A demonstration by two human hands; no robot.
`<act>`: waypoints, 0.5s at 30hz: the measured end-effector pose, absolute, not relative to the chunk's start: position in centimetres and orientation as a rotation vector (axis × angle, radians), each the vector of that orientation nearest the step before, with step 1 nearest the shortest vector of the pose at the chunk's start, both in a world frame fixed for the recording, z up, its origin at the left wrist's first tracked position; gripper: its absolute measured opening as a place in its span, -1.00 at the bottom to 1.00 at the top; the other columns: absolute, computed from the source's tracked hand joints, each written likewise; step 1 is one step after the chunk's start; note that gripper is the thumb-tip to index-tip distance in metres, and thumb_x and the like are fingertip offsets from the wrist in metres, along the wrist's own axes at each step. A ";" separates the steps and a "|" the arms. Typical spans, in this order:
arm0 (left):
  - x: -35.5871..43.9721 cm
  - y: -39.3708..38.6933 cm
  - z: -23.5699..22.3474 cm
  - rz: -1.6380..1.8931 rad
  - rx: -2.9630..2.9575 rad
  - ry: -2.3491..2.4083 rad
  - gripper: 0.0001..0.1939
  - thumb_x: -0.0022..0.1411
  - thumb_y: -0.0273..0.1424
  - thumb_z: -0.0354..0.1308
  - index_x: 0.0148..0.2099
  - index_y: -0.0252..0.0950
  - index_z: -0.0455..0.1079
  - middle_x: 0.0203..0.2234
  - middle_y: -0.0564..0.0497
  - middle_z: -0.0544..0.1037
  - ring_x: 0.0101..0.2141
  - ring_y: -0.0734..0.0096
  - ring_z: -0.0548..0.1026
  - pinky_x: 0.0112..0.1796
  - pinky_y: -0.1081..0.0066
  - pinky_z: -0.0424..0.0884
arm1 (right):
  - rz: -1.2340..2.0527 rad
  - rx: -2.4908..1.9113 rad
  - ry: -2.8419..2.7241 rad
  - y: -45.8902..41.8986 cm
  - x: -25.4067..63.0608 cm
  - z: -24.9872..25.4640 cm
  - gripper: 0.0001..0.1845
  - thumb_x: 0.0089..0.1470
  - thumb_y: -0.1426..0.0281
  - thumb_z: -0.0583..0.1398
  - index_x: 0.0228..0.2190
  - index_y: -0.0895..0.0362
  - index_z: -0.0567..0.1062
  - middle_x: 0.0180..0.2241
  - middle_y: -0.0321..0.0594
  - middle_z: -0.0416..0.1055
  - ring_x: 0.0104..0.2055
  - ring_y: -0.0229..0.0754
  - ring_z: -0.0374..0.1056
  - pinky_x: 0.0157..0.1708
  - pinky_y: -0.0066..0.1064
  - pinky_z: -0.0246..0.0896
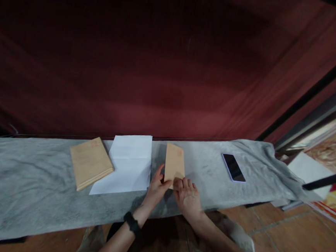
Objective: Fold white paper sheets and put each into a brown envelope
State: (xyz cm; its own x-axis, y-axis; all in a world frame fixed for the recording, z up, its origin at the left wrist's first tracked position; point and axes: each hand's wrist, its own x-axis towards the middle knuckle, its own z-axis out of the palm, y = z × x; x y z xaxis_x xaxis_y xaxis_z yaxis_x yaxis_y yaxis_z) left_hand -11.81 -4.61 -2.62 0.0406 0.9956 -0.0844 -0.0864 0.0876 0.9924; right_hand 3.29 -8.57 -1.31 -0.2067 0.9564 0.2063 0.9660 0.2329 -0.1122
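A brown paper envelope (175,161) with a faint reddish stamp mark near its top stands in front of me, between my two hands. My left hand (157,188) holds its lower left corner, the thumb on the near face and the index finger stretched along the left edge. Around the lower right corner, my right hand (189,197) has its fingers curled on the paper. What the fingertips do behind the envelope is hidden. Left of it lie white paper sheets (130,163) with a crease across them, and a stack of brown envelopes (91,162) partly over their left side.
A grey cloth (48,206) covers the long narrow bench. A phone (234,168) with a pale purple case lies to the right. Behind the bench rises a dark red wall (168,118). Boxes and a white sheet (310,170) are at the far right, above a tiled floor (281,236).
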 end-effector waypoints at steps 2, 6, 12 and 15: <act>-11.6 -4.8 -1.6 1.206 1.044 1.073 -0.14 0.15 -0.22 0.31 0.40 -0.26 0.04 -0.17 -0.07 0.59 -0.12 0.19 0.59 -0.06 0.21 0.50 | 0.206 -1.753 -2.085 -7.4 3.9 -0.7 -0.73 0.28 0.47 0.07 -0.10 0.11 0.53 -0.17 -0.03 0.51 -0.17 -0.04 0.43 -0.18 -0.24 0.34; -11.1 -5.2 -0.9 1.222 0.967 1.074 -0.21 0.24 -0.03 0.24 0.40 -0.17 0.12 -0.06 -0.10 0.54 -0.06 0.20 0.55 -0.09 0.23 0.51 | 0.761 -1.545 -1.462 -5.6 5.1 -1.0 -0.60 0.34 0.15 0.00 -0.28 0.10 0.53 -0.26 -0.08 0.51 -0.33 -0.11 0.45 -0.32 -0.29 0.39; -10.2 -5.0 -3.8 1.043 1.119 1.211 -0.08 0.16 -0.13 0.29 0.44 -0.30 0.01 -0.33 0.01 0.56 -0.28 0.28 0.57 -0.18 0.29 0.49 | 1.500 -1.190 -0.781 -6.4 4.1 -3.9 -0.46 -0.05 -0.10 0.32 -0.38 0.15 0.55 -0.41 -0.13 0.57 -0.35 -0.11 0.52 -0.20 -0.24 0.50; -10.1 -5.0 -4.4 1.027 1.174 1.269 -0.17 0.18 -0.19 0.24 0.41 -0.32 0.09 -0.38 0.05 0.54 -0.34 0.34 0.54 -0.22 0.34 0.46 | 1.661 -1.136 -0.731 -6.8 4.1 -4.7 -0.58 -0.03 0.04 0.35 -0.36 0.15 0.54 -0.37 -0.12 0.60 -0.35 -0.16 0.53 -0.25 -0.31 0.50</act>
State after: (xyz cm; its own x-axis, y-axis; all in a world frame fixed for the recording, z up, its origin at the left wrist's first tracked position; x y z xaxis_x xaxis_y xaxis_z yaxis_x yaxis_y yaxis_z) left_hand -10.10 -4.97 -4.39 0.0601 0.9875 -0.1455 0.0631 0.1417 0.9879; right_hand 4.14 -6.83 -4.75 -0.1067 0.9320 -0.3465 -0.3741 -0.3605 -0.8545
